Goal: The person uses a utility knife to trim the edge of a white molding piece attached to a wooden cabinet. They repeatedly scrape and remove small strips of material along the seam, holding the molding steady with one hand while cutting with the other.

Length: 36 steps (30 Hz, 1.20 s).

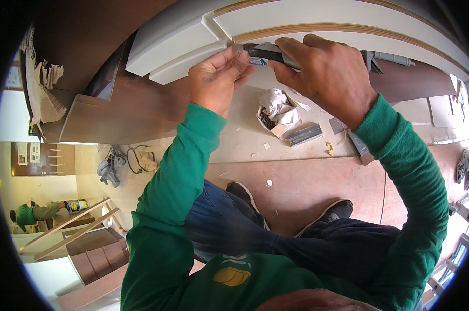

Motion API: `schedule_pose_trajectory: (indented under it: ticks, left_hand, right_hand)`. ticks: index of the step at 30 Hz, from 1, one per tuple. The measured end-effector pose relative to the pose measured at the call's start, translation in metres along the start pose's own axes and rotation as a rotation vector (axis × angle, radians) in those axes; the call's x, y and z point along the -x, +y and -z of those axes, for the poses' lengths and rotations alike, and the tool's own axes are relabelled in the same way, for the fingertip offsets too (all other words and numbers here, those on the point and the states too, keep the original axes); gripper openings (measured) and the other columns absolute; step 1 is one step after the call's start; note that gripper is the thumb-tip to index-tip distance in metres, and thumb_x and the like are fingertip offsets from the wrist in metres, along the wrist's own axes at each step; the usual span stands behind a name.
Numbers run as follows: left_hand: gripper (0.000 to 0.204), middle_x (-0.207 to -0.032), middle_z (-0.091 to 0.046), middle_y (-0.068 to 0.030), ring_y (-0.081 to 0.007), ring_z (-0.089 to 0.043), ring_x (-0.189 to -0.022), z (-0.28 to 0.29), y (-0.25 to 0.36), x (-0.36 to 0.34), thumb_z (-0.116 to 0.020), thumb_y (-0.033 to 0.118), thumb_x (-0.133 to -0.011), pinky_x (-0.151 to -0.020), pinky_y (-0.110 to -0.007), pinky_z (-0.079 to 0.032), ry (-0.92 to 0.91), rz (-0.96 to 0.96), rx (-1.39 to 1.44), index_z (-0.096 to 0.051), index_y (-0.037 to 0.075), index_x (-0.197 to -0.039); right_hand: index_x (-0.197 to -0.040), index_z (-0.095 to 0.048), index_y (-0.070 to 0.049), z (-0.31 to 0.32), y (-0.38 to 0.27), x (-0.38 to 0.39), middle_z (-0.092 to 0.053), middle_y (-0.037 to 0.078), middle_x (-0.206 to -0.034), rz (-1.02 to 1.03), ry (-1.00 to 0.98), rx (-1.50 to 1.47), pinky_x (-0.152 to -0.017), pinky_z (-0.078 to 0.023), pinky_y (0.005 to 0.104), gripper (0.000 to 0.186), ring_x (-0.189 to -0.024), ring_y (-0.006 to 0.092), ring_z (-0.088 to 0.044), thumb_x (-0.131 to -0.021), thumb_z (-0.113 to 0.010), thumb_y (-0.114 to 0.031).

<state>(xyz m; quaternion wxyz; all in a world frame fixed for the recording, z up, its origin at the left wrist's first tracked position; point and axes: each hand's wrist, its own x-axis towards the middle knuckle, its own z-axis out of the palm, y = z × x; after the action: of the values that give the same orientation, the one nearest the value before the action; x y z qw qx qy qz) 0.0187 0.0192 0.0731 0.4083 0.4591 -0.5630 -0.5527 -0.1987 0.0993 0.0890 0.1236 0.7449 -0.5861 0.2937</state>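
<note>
Up at the edge of the white cabinet panels (328, 20), my right hand (325, 72) wraps around a black and grey hand tool (268, 53). A grey cylindrical part (392, 58) shows beyond that hand, near a dark angled piece; whether it belongs to the tool I cannot tell. My left hand (216, 75) is closed, thumb and fingers pinched beside the tool's black end, at the corner where the white panels meet. What lies between those fingertips is hidden. The white drawer-like front (180, 57) is just left of my left hand.
Below are an open box (278, 114) with crumpled white cloth, a dark block (304, 135) and scraps. Brown panels (123, 114) stand at the left, near a grey power tool (110, 166) and cable. Farther left, a person in green (24, 215) is near wooden boards (68, 228). A ladder (465, 228) stands right.
</note>
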Motion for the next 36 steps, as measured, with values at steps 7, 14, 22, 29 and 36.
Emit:
schedule_pose_trajectory:
  ticks: [7, 14, 22, 29, 36]
  left_hand:
    - [0.039, -0.109, -0.078, -0.0086, -0.024, -0.079, -0.1, -0.003, 0.002, -0.001, -0.086, 0.028, -0.101, -0.092, -0.037, -0.062, 0.013, -0.014, -0.001, -0.076, -0.002, -0.124]
    - [0.03, -0.11, -0.08, -0.0113, -0.0205, -0.077, -0.09, -0.008, 0.006, 0.0, -0.082, 0.012, -0.103, -0.086, -0.032, -0.067, 0.074, -0.012, 0.04, -0.076, -0.008, -0.124]
    - [0.031, -0.109, -0.08, -0.0113, -0.0202, -0.077, -0.089, -0.011, 0.007, -0.002, -0.083, 0.012, -0.102, -0.085, -0.032, -0.068, 0.098, -0.016, 0.033, -0.077, -0.009, -0.122]
    - [0.036, -0.106, -0.078, -0.0095, -0.0237, -0.079, -0.098, -0.005, 0.006, -0.008, -0.085, 0.022, -0.101, -0.091, -0.034, -0.062, 0.07, 0.005, -0.007, -0.074, -0.006, -0.122]
    - [0.034, -0.108, -0.078, -0.0075, -0.0229, -0.079, -0.099, 0.0, 0.002, -0.002, -0.083, 0.025, -0.103, -0.089, -0.033, -0.061, -0.006, -0.031, -0.008, -0.076, -0.002, -0.122]
  right_hand:
    - [-0.086, -0.079, -0.005, 0.001, 0.011, -0.013, -0.073, 0.017, -0.071, 0.034, 0.014, -0.043, -0.061, -0.063, 0.048, 0.034, -0.067, 0.037, -0.076, -0.094, -0.076, -0.038]
    - [-0.086, -0.082, -0.006, 0.003, 0.012, -0.018, -0.074, 0.018, -0.071, 0.034, -0.024, 0.005, -0.063, -0.064, 0.0455, 0.031, -0.067, 0.0353, -0.077, -0.092, -0.077, -0.036]
    - [-0.087, -0.083, -0.005, 0.001, 0.012, -0.02, -0.074, 0.018, -0.07, 0.027, -0.002, 0.007, -0.066, -0.065, 0.0469, 0.032, -0.068, 0.0362, -0.077, -0.093, -0.077, -0.037]
    - [-0.087, -0.082, -0.006, 0.003, 0.008, -0.025, -0.074, 0.02, -0.074, 0.008, -0.039, 0.011, -0.067, -0.063, 0.0493, 0.03, -0.071, 0.04, -0.077, -0.094, -0.076, -0.035]
    - [-0.091, -0.082, -0.007, 0.005, 0.005, -0.012, -0.074, 0.017, -0.072, 0.022, -0.004, -0.011, -0.064, -0.063, 0.0496, 0.028, -0.068, 0.0375, -0.076, -0.092, -0.078, -0.035]
